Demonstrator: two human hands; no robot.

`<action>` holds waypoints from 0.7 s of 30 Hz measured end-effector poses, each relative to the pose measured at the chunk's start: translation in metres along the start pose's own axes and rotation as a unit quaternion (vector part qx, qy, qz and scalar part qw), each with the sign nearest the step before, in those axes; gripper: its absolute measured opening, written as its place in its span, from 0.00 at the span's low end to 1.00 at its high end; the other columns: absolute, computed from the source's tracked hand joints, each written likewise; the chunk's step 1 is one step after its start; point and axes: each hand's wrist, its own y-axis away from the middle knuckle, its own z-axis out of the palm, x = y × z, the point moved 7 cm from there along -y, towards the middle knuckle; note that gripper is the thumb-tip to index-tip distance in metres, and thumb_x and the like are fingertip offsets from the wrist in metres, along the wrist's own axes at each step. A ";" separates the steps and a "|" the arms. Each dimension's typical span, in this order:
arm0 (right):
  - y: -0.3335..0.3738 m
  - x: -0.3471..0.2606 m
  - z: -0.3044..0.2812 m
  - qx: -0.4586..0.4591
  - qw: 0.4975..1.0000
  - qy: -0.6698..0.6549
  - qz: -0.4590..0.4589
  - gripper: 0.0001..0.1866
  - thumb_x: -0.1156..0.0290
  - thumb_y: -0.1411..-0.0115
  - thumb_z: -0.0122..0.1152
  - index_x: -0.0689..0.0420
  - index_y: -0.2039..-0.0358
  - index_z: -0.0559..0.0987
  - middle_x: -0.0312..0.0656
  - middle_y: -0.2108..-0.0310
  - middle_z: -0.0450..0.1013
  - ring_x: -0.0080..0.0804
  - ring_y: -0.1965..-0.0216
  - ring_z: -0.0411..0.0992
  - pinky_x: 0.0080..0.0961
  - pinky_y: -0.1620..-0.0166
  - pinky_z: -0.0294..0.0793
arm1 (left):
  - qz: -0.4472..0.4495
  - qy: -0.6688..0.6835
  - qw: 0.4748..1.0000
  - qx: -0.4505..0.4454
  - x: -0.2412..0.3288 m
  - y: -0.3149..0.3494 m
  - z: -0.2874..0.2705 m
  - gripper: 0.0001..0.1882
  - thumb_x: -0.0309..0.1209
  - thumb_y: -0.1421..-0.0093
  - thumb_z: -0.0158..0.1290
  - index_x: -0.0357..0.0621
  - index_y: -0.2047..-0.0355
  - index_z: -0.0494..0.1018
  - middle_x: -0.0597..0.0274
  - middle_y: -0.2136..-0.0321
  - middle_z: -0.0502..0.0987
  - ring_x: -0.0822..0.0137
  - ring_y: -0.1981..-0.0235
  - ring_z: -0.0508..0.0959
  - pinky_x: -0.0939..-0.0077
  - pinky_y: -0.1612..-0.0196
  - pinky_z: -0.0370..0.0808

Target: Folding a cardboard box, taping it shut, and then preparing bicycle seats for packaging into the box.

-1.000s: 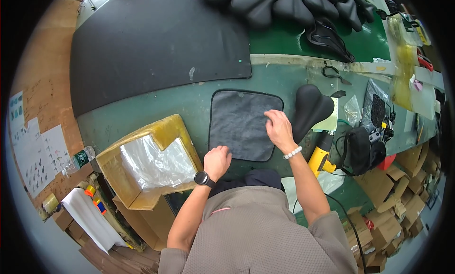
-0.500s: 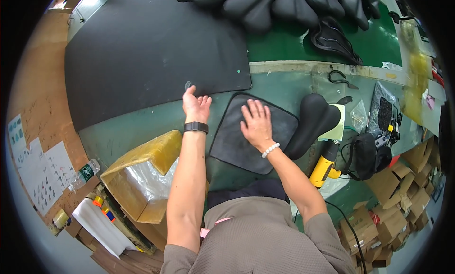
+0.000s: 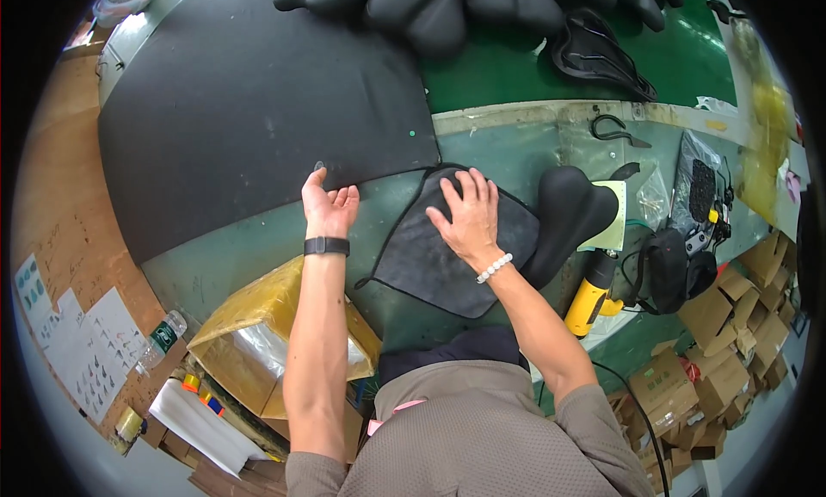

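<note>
My right hand (image 3: pixel 471 217), with a white bead bracelet at its wrist, presses on a dark grey pad with black edging (image 3: pixel 439 260). Its fingers are spread and bent, and beneath them the pad buckles near its far edge. At the left, the pad's corner stretches out to a point. My left hand (image 3: pixel 331 211), wearing a black wristband, is turned palm up at the near edge of a large black sheet (image 3: pixel 284 92). Its thumb points away from me, the other fingers curl loosely, and nothing shows in the palm. A small roundish mark (image 3: pixel 319 165) lies by the thumb tip.
Right of the pad lie a black bicycle saddle (image 3: pixel 572 209), a yellow heat gun (image 3: pixel 588 299) and a hooked tool (image 3: pixel 615 134). More saddles (image 3: pixel 422 19) crowd the far side. A taped carton (image 3: pixel 249 303) stands near my left forearm, beside a plastic bottle (image 3: pixel 162 338).
The pad, flat and squarish before, now buckles under my right hand, its left corner drawn out. My right fingers have bent more. My left hand stays palm up; the whole view has shifted slightly.
</note>
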 end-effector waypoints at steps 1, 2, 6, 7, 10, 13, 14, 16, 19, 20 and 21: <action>-0.005 0.002 -0.001 0.000 1.000 -0.001 0.000 0.28 0.57 0.46 0.67 0.60 0.48 0.76 0.48 0.46 0.67 0.51 0.40 0.61 0.50 0.37 0.59 | 0.001 0.000 1.000 0.000 -0.003 0.003 -0.003 0.21 0.44 0.42 0.56 0.39 0.58 0.70 0.57 0.60 0.72 0.65 0.65 0.71 0.70 0.60 0.73; -0.013 0.011 -0.002 0.023 0.995 -0.084 0.047 0.26 0.58 0.45 0.66 0.60 0.49 0.76 0.49 0.49 0.69 0.50 0.42 0.64 0.47 0.39 0.62 | 0.061 -0.070 0.994 -0.056 0.000 0.008 -0.002 0.20 0.43 0.41 0.56 0.39 0.58 0.71 0.57 0.60 0.73 0.65 0.63 0.72 0.69 0.58 0.73; -0.061 0.014 0.000 0.072 0.958 -0.238 0.142 0.25 0.64 0.43 0.62 0.67 0.49 0.74 0.56 0.51 0.72 0.54 0.47 0.69 0.41 0.43 0.68 | 0.360 -0.432 0.815 -0.138 -0.014 0.050 0.002 0.15 0.40 0.40 0.60 0.44 0.59 0.74 0.66 0.65 0.75 0.68 0.62 0.76 0.71 0.58 0.73; -0.076 0.015 0.003 0.073 0.949 -0.260 0.163 0.25 0.65 0.42 0.61 0.69 0.48 0.73 0.58 0.49 0.71 0.56 0.46 0.68 0.43 0.42 0.67 | 0.452 -0.482 0.732 -0.166 -0.032 0.058 0.002 0.16 0.36 0.42 0.61 0.40 0.59 0.73 0.61 0.65 0.76 0.65 0.63 0.77 0.68 0.60 0.74; -0.121 0.021 0.015 0.044 0.941 -0.279 0.188 0.31 0.61 0.43 0.60 0.72 0.45 0.70 0.63 0.46 0.69 0.58 0.44 0.66 0.43 0.40 0.66 | 0.674 -0.567 0.408 -0.239 -0.098 0.128 0.020 0.17 0.26 0.51 0.60 0.38 0.60 0.72 0.49 0.62 0.74 0.48 0.57 0.74 0.58 0.49 0.72; -0.157 0.009 0.011 0.031 0.949 -0.251 0.188 0.35 0.58 0.45 0.60 0.73 0.44 0.70 0.64 0.48 0.70 0.58 0.44 0.68 0.42 0.40 0.66 | 0.638 -0.642 0.321 -0.279 -0.146 0.125 0.015 0.28 0.31 0.50 0.61 0.41 0.47 0.70 0.48 0.42 0.66 0.47 0.42 0.66 0.53 0.41 0.66; -0.170 0.010 0.014 -0.005 0.934 -0.268 0.236 0.34 0.58 0.46 0.61 0.73 0.46 0.71 0.64 0.49 0.72 0.59 0.45 0.70 0.41 0.41 0.68 | 0.638 -0.641 0.328 -0.274 -0.149 0.121 0.016 0.28 0.31 0.50 0.61 0.41 0.47 0.70 0.48 0.42 0.66 0.47 0.42 0.66 0.53 0.41 0.66; -0.184 0.023 0.026 -0.037 0.899 -0.307 0.309 0.34 0.58 0.49 0.65 0.75 0.50 0.74 0.65 0.54 0.75 0.56 0.49 0.74 0.38 0.45 0.73 | 0.621 -0.679 0.320 -0.225 -0.152 0.110 0.022 0.34 0.35 0.49 0.62 0.44 0.42 0.67 0.49 0.36 0.59 0.48 0.38 0.62 0.52 0.40 0.63; -0.192 0.018 0.031 -0.210 0.823 -0.399 0.346 0.33 0.58 0.40 0.63 0.79 0.48 0.72 0.60 0.48 0.74 0.42 0.45 0.72 0.33 0.42 0.68 | 0.622 -0.679 0.325 -0.215 -0.146 0.108 0.024 0.33 0.36 0.50 0.63 0.44 0.43 0.67 0.49 0.35 0.58 0.49 0.38 0.62 0.52 0.40 0.63; -0.191 0.015 0.031 -0.207 0.809 -0.416 0.361 0.29 0.59 0.38 0.60 0.78 0.51 0.74 0.59 0.51 0.75 0.42 0.46 0.72 0.33 0.43 0.68 | 0.621 -0.679 0.329 -0.214 -0.143 0.109 0.026 0.33 0.36 0.50 0.63 0.44 0.43 0.67 0.49 0.35 0.58 0.49 0.38 0.62 0.52 0.40 0.63; -0.193 0.021 0.035 -0.207 0.810 -0.413 0.362 0.29 0.59 0.38 0.60 0.78 0.51 0.74 0.59 0.51 0.75 0.42 0.46 0.72 0.33 0.43 0.68 | 0.603 -0.692 0.332 -0.217 -0.143 0.109 0.030 0.33 0.36 0.50 0.63 0.44 0.44 0.67 0.49 0.35 0.58 0.50 0.38 0.62 0.53 0.41 0.63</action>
